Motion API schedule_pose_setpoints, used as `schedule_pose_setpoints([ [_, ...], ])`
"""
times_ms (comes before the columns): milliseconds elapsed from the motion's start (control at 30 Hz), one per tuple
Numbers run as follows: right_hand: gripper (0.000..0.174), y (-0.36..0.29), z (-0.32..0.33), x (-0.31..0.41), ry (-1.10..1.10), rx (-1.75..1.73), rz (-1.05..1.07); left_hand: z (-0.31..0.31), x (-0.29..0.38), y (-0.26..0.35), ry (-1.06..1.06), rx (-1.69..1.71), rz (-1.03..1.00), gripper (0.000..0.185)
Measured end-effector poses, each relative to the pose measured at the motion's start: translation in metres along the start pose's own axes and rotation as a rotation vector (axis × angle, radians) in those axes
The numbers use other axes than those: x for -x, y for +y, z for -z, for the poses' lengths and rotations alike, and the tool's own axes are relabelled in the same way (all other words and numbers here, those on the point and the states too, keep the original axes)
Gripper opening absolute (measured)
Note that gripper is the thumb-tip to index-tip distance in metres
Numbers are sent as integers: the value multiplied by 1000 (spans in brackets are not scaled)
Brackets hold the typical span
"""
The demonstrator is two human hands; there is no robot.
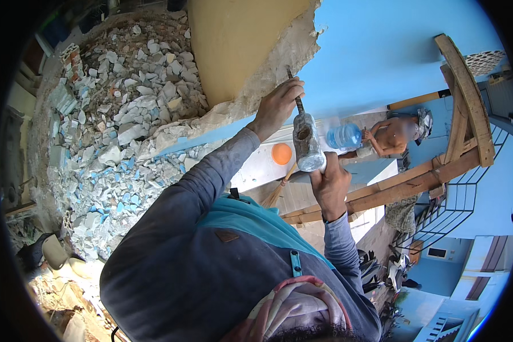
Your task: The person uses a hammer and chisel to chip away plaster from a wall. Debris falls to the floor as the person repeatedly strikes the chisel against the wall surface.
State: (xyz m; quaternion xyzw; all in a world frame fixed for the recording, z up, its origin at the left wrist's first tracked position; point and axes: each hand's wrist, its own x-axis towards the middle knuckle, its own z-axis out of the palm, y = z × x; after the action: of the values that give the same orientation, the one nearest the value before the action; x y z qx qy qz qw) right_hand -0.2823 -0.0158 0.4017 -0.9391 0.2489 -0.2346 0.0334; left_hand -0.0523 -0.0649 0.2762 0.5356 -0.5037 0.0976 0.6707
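My left hand (278,104) grips a steel chisel (299,104), its tip at the broken plaster edge of the wall (278,64). In my right hand (331,184) is the pale handle of a sledgehammer, gripped close below the head. The worn metal hammer head (308,143) appears right by the chisel's near end; whether they touch I cannot tell. Yellow paint covers one face of this wall, and light blue paint (367,55) the other. Rough grey mortar shows along the break between them.
Rubble (128,149) covers the ground at left. A timber frame (431,179) stands at right. Below are an orange bucket (281,154), a straw broom (278,190) and a blue water jug (344,136). Another person (391,134) is beside the jug. Motorcycles (395,273) are farther off.
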Motion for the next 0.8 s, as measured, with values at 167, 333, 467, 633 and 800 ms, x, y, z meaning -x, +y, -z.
schedule_pose_setpoints([
  [167, 43, 6, -5, 9, 178, -61, 238, -3, -1, -1, 43, -72, -56, 26],
  [333, 32, 7, -9, 10, -9, -142, -170, -7, -2, 0, -5, -108, -42, 22],
  [467, 35, 0, -2, 19, 247, -200, -29, -8, -3, 2, -36, -105, -23, 26],
  [633, 30, 2, -10, 16, 82, -50, -152, -7, -6, 1, -51, -94, -12, 30],
  [800, 27, 1, -15, 24, 72, -192, -175, -8, -7, 0, -98, -96, -31, 28],
])
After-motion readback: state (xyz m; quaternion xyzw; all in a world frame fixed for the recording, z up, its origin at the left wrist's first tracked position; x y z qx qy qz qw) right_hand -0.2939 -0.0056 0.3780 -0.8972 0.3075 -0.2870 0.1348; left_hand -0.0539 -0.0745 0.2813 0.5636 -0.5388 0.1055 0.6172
